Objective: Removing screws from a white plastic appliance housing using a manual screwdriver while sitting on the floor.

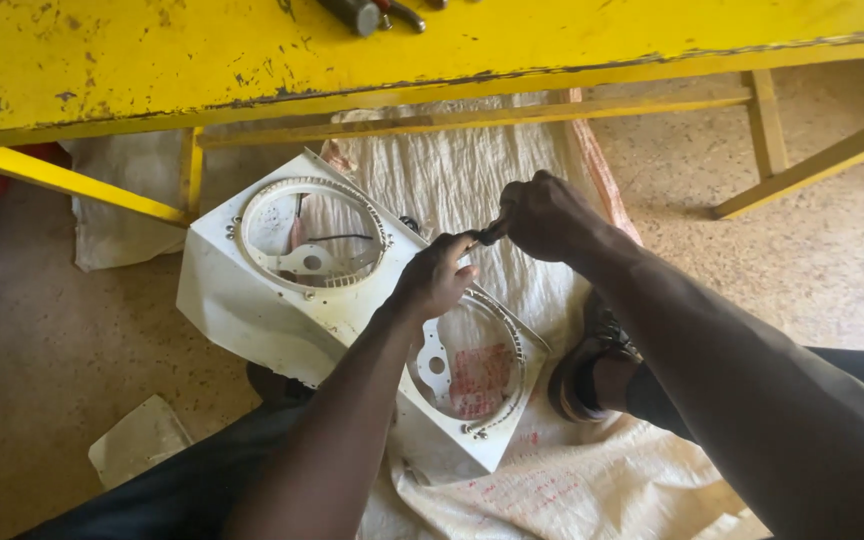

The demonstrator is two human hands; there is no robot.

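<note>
The left hand (pixel 439 275) is closed on the upper edge of a white plastic panel (pixel 252 300) with two round openings, which rests tilted on a white woven sack (pixel 492 170) on the floor. Just right of it, the right hand (pixel 544 215) grips a small dark tool (pixel 490 233) whose tip meets the left fingers. The yellow surface (pixel 152 50) stands at the far side.

A chipped, yellow-painted metal counter (pixel 152 60) spans the top of the view, its yellow frame legs (pixel 767 120) standing on a speckled, sandy-brown concrete floor (pixel 832 250). A white woven plastic sack (pixel 492 160) is spread over the floor beneath the counter, and a pale flat scrap (pixel 137 440) lies near the lower left. Daylight falls evenly, without hard shadows.
</note>
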